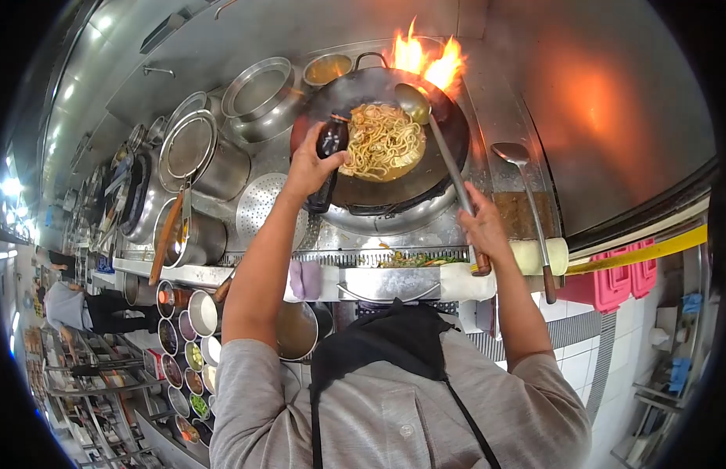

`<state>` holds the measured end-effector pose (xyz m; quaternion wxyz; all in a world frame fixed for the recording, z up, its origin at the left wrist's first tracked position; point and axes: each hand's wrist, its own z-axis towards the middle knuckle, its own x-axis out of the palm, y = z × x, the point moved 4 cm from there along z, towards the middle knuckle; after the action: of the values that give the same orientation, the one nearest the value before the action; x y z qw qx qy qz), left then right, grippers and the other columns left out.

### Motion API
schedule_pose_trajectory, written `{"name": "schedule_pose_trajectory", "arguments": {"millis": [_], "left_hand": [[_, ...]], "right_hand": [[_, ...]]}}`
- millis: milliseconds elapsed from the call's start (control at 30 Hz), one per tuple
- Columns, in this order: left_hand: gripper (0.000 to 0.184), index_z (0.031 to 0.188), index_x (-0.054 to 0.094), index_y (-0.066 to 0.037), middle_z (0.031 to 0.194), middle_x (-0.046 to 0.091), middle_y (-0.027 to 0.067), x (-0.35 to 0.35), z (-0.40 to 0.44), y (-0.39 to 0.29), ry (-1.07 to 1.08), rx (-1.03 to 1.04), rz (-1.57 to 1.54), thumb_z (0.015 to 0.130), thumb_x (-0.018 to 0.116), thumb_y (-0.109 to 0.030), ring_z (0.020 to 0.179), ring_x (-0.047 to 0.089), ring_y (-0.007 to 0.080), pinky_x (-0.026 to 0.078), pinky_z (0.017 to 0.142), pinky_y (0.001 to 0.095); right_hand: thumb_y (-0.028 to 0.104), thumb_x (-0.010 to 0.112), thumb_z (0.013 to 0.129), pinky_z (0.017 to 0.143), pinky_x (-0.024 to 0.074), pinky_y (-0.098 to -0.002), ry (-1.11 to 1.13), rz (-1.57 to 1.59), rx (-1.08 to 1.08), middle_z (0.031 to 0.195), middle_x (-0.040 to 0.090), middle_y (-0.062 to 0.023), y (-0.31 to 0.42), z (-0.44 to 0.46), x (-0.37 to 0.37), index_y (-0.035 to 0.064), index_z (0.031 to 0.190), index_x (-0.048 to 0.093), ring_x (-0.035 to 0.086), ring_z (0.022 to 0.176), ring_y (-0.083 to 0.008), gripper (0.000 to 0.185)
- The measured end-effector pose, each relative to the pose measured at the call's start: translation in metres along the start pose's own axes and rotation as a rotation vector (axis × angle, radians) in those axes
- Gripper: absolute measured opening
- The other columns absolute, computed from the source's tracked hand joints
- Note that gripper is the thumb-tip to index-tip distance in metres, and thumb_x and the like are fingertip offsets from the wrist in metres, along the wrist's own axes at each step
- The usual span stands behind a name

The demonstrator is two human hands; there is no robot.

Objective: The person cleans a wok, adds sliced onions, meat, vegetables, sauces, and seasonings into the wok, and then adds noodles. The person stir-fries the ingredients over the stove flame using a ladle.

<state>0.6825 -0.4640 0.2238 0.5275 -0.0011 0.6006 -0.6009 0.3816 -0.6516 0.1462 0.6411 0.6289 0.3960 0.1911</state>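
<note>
Thick noodles [382, 141] lie in pale brown liquid in a large dark wok [379, 195]. My left hand [310, 162] is closed around a dark bottle [332, 139] at the wok's left side; whether anything pours from it cannot be made out. In my right hand [483, 223] is the long handle of a ladle [414, 103], gripped near its wooden end. The ladle's bowl is over the upper right of the noodles. Tall flames [429, 61] rise behind the wok's far rim.
A spatula [525, 203] lies right of the wok. To the left are a perforated strainer [263, 207], metal pots [203, 238] and stacked bowls [260, 98]. Ingredient containers [193, 356] stand lower left. Another person [66, 306] is at far left; pink bins [605, 283] are at right.
</note>
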Motion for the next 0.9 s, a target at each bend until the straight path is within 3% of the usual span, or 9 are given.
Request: {"name": "schedule_pose_trajectory", "arguments": {"millis": [167, 367, 433, 467, 533, 600, 700, 833, 900], "left_hand": [[0.066, 0.129, 0.046, -0.003, 0.108, 0.059, 0.0112, -0.038, -0.029, -0.018, -0.249, 0.038, -0.238, 0.075, 0.077, -0.023, 0.094, 0.059, 0.0193, 0.048, 0.084, 0.0311], [0.068, 0.131, 0.044, 0.0, 0.109, 0.058, 0.0083, -0.086, -0.079, -0.039, -0.382, 0.096, -0.339, 0.076, 0.078, -0.022, 0.095, 0.057, 0.0165, 0.046, 0.087, 0.0299], [0.071, 0.132, 0.043, 0.001, 0.11, 0.058, 0.009, -0.102, -0.099, -0.041, -0.364, 0.075, -0.316, 0.075, 0.078, -0.021, 0.097, 0.057, 0.0162, 0.046, 0.088, 0.0298], [0.072, 0.133, 0.042, 0.001, 0.111, 0.057, 0.0096, -0.109, -0.109, -0.035, -0.372, 0.054, -0.348, 0.075, 0.078, -0.022, 0.098, 0.057, 0.0167, 0.045, 0.089, 0.03], [0.072, 0.134, 0.041, 0.0, 0.112, 0.057, 0.0093, -0.129, -0.132, -0.028, -0.401, 0.047, -0.333, 0.076, 0.078, -0.021, 0.099, 0.057, 0.017, 0.045, 0.089, 0.03], [0.072, 0.135, 0.041, 0.0, 0.114, 0.056, 0.0094, -0.151, -0.161, -0.036, -0.416, -0.024, -0.31, 0.076, 0.077, -0.019, 0.1, 0.056, 0.017, 0.046, 0.089, 0.03], [0.071, 0.134, 0.041, 0.0, 0.111, 0.055, 0.0095, -0.177, -0.196, -0.026, -0.504, -0.042, -0.351, 0.076, 0.077, -0.017, 0.097, 0.056, 0.0167, 0.046, 0.087, 0.0304], [0.075, 0.137, 0.035, 0.002, 0.117, 0.053, 0.0101, -0.208, -0.248, -0.013, -0.636, 0.01, -0.364, 0.077, 0.078, -0.013, 0.103, 0.055, 0.0185, 0.044, 0.093, 0.031], [0.077, 0.139, 0.031, 0.002, 0.12, 0.053, 0.0117, -0.223, -0.281, -0.024, -0.667, -0.051, -0.437, 0.079, 0.077, -0.013, 0.109, 0.054, 0.0193, 0.042, 0.097, 0.0309]], "right_hand": [[0.008, 0.056, 0.083, 0.045, 0.0447, -0.0297, 0.019, -0.162, -0.018, 0.065, 0.056, -0.0052, 0.014, 0.046, -0.002, 0.0042, 0.143, 0.04, 0.052, 0.048, -0.0124, 0.062], [0.004, 0.054, 0.084, 0.04, 0.0417, -0.0294, 0.311, -0.077, 0.022, 0.061, 0.053, -0.0045, 0.058, 0.076, 0.04, 0.0048, 0.146, 0.035, 0.048, 0.044, -0.0108, 0.065], [0.003, 0.056, 0.079, 0.065, 0.0518, -0.0349, 0.381, -0.51, -0.151, 0.072, 0.06, -0.0152, 0.089, 0.06, 0.042, 0.0067, 0.142, 0.041, 0.063, 0.065, -0.0232, 0.065], [0.003, 0.056, 0.079, 0.065, 0.0518, -0.0349, 0.382, -0.518, -0.152, 0.072, 0.06, -0.0152, 0.085, 0.054, 0.038, 0.0067, 0.142, 0.041, 0.063, 0.065, -0.0232, 0.065], [0.002, 0.057, 0.081, 0.075, 0.0491, -0.04, 0.29, -0.687, -0.715, 0.088, 0.062, -0.0215, 0.089, 0.028, 0.023, 0.0102, 0.143, 0.041, 0.063, 0.081, -0.0328, 0.065], [0.002, 0.058, 0.08, 0.087, 0.0449, -0.0434, 0.312, -0.812, -0.478, 0.104, 0.06, -0.0259, 0.105, -0.011, 0.01, 0.0081, 0.14, 0.043, 0.058, 0.097, -0.0411, 0.062], [0.0, 0.057, 0.081, 0.085, 0.0456, -0.0438, 0.29, -0.948, -0.342, 0.104, 0.06, -0.0254, 0.107, -0.046, 0.005, 0.0055, 0.141, 0.041, 0.058, 0.096, -0.041, 0.063], [0.001, 0.058, 0.081, 0.09, 0.0447, -0.0435, 0.26, -0.91, -0.429, 0.105, 0.06, -0.0249, 0.062, -0.028, 0.023, 0.0039, 0.142, 0.038, 0.057, 0.101, -0.0424, 0.064], [0.002, 0.059, 0.082, 0.099, 0.0413, -0.041, 0.209, -0.958, -0.367, 0.118, 0.056, -0.0252, 0.052, -0.025, 0.037, 0.0025, 0.142, 0.039, 0.052, 0.113, -0.0421, 0.064]]}}
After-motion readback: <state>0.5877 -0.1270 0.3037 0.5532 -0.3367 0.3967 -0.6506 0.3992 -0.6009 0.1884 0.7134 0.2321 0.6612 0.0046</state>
